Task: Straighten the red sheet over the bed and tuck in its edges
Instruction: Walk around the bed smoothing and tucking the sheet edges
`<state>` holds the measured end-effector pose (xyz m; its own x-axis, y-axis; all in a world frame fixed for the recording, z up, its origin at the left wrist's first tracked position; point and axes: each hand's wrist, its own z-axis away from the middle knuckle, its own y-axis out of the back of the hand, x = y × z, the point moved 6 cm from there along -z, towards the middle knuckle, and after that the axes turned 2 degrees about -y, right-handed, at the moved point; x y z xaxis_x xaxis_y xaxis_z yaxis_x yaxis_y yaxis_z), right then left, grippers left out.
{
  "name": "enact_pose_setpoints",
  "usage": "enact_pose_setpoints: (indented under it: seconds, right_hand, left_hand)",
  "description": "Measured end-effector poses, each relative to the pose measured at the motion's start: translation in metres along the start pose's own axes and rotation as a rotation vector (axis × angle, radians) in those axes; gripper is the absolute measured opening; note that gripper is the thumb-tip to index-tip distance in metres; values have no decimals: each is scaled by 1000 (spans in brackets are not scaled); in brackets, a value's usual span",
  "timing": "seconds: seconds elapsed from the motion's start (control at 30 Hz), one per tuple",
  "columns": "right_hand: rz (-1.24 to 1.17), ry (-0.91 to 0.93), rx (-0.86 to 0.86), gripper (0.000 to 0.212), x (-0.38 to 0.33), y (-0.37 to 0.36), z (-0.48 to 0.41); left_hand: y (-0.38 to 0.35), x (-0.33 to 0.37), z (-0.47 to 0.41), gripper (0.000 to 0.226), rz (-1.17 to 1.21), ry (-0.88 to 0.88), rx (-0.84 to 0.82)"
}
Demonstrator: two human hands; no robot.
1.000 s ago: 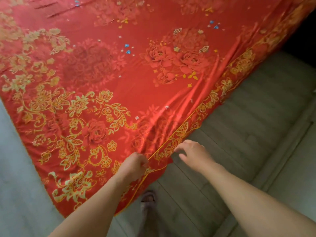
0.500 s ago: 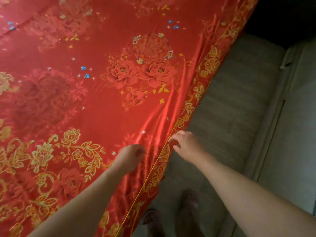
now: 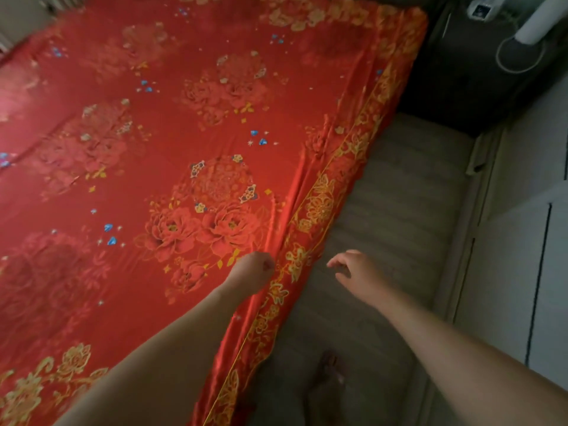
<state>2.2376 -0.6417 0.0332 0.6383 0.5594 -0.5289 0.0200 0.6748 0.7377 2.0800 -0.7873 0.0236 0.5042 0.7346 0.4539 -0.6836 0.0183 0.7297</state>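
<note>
A shiny red sheet (image 3: 159,155) with red flowers and a gold floral border covers the bed and fills the left and middle of the view. Its gold-bordered edge (image 3: 319,207) hangs over the bed's right side, with long creases running along it. My left hand (image 3: 253,270) rests as a fist on the sheet close to that edge; whether it pinches cloth is not visible. My right hand (image 3: 353,269) hovers over the floor just right of the hanging border, fingers apart and curled, holding nothing.
A grey wood-look floor (image 3: 393,229) runs along the bed's right side, with my bare foot (image 3: 329,379) on it. A pale cabinet or door (image 3: 522,241) lines the far right. A dark piece of furniture (image 3: 461,81) with a white device and cable stands at the top right.
I have moved along the bed's side, so more of the sheet's far end shows. My right hand has come off the border and now hangs free over the floor.
</note>
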Motion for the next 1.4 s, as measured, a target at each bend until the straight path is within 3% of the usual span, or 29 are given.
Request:
enact_pose_setpoints:
  seconds: [0.23,0.47,0.6,0.8,0.97,1.1,1.17,1.3,1.4]
  right_hand:
    - [71,-6,-24,26,43,22,-75]
    - [202,89,-73,39,54,1,-175]
    - [240,141,-68,45,63,-9,-244]
    - [538,441,-3,16,56,-5,-290]
    - [715,566,-186,28,92,-2,-285]
    - [633,410,-247,34,122,38,-297]
    - [470,361,-329,48,120,54,-308]
    - [247,337,-282,17,119,99,-339]
    - [212,326,-239,15,141,151,-360]
  left_hand:
    - [-32,35,-91,28,-79,55,-80]
    - [-26,35,-193,38,-18,55,95]
    - [-23,26,-250,29,-48,115,140]
    - [-30,35,-294,29,-251,156,-99]
    - [-51,61,-300,25,-135,86,-368]
    - [-53,88,-311,17,-141,77,-333]
    - [-43,93,-326,16,-84,130,-327]
    - [-2,121,-363,20,-107,173,-233]
    - [26,169,-399,7,-92,157,-136]
